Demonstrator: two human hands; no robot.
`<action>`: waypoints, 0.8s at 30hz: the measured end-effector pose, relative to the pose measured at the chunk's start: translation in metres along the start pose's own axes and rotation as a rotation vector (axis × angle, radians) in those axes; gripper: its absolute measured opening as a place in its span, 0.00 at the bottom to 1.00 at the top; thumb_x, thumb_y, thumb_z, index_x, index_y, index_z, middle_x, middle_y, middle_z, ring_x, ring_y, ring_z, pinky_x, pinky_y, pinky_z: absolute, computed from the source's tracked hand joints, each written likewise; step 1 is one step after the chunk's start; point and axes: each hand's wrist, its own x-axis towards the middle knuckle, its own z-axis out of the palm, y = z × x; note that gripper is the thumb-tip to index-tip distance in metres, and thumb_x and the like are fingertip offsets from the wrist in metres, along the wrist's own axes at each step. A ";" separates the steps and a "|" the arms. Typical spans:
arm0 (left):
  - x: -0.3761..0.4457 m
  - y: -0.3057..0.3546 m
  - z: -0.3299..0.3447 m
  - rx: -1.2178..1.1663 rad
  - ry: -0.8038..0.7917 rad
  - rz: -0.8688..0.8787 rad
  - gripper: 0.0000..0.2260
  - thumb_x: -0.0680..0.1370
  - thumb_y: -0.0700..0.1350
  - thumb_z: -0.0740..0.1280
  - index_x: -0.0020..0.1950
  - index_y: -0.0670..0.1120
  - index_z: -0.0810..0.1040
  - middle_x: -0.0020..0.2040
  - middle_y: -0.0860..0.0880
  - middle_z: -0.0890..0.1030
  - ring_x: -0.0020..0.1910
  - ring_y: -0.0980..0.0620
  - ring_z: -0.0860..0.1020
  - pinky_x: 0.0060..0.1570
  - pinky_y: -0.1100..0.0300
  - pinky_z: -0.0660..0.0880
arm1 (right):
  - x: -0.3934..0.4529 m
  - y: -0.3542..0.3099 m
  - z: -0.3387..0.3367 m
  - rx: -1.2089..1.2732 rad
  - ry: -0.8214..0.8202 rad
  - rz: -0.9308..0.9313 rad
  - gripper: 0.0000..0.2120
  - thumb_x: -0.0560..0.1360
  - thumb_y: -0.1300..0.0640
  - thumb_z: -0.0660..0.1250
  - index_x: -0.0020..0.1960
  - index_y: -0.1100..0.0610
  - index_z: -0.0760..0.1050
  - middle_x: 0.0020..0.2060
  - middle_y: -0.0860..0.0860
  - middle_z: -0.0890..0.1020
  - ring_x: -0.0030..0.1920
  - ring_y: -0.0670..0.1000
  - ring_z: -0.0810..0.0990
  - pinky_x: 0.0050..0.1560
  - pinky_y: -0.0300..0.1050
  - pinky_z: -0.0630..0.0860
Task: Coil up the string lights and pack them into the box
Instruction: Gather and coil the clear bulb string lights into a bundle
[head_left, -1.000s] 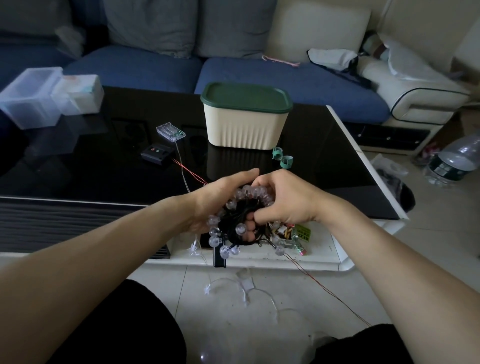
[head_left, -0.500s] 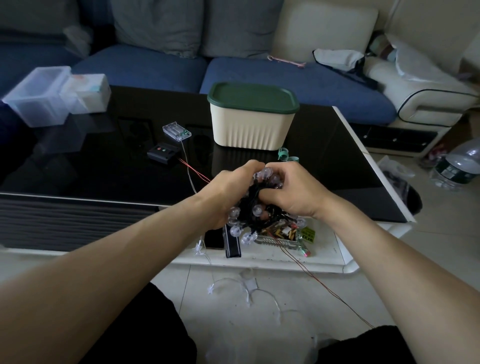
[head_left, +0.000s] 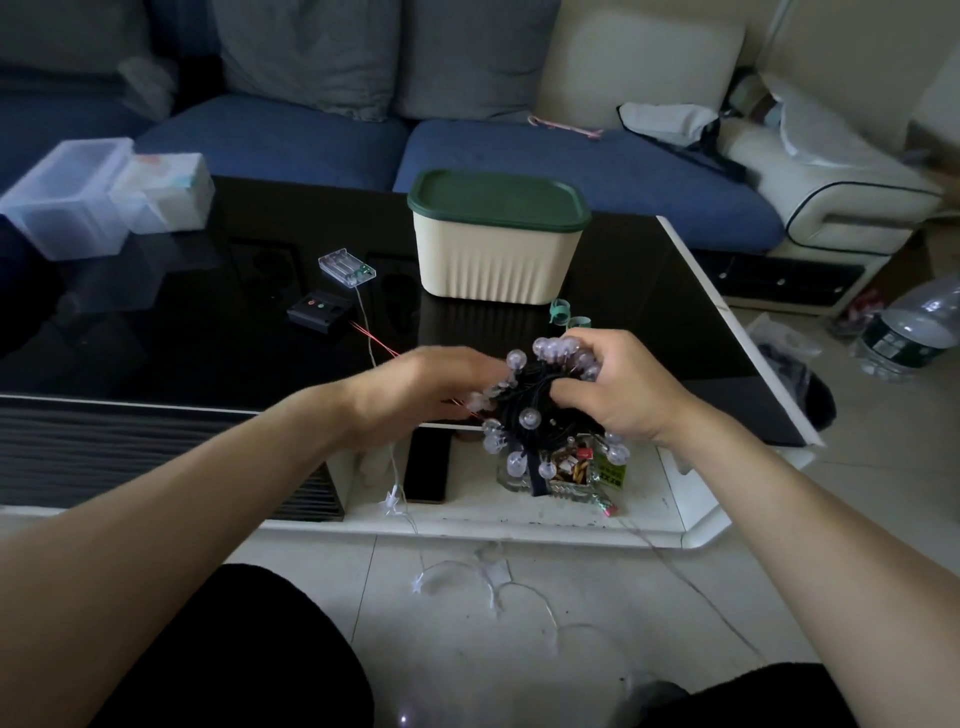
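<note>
Since a moment ago my two hands have lifted the coiled bundle of black-wired string lights with clear round bulbs (head_left: 535, 410) up and rightward, level with the front edge of the glossy black bench (head_left: 208, 332). My right hand (head_left: 618, 395) has its fingers curled round the right side of the coil, bulbs bunched at its fingertips. My left hand (head_left: 426, 389) is motion-blurred against the coil's left side; I cannot tell whether it grips. The cream ribbed plastic box with a dark green lid (head_left: 496, 239) stands closed on the bench beyond the hands. A clear battery case (head_left: 346, 266) and a small black controller (head_left: 318, 310) lie to its left, thin wires trailing toward me
</note>
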 end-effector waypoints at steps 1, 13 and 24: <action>-0.002 -0.003 0.001 0.066 -0.033 -0.007 0.21 0.74 0.58 0.68 0.62 0.46 0.80 0.59 0.46 0.82 0.63 0.49 0.78 0.69 0.49 0.68 | 0.001 0.001 -0.001 0.016 0.007 0.004 0.10 0.69 0.64 0.73 0.43 0.70 0.74 0.34 0.64 0.78 0.34 0.53 0.75 0.38 0.51 0.72; -0.006 0.009 0.015 0.201 0.254 0.277 0.15 0.76 0.54 0.68 0.60 0.49 0.82 0.49 0.52 0.86 0.49 0.60 0.82 0.51 0.64 0.78 | 0.000 -0.008 0.004 0.022 -0.071 -0.046 0.07 0.67 0.60 0.70 0.42 0.61 0.75 0.33 0.55 0.78 0.34 0.51 0.76 0.36 0.46 0.72; -0.002 0.007 0.012 0.192 0.140 0.039 0.11 0.79 0.36 0.61 0.52 0.41 0.83 0.40 0.45 0.80 0.39 0.54 0.76 0.46 0.59 0.77 | 0.000 -0.007 0.008 -0.005 -0.086 -0.076 0.06 0.71 0.67 0.72 0.41 0.61 0.75 0.33 0.58 0.78 0.33 0.51 0.75 0.37 0.47 0.71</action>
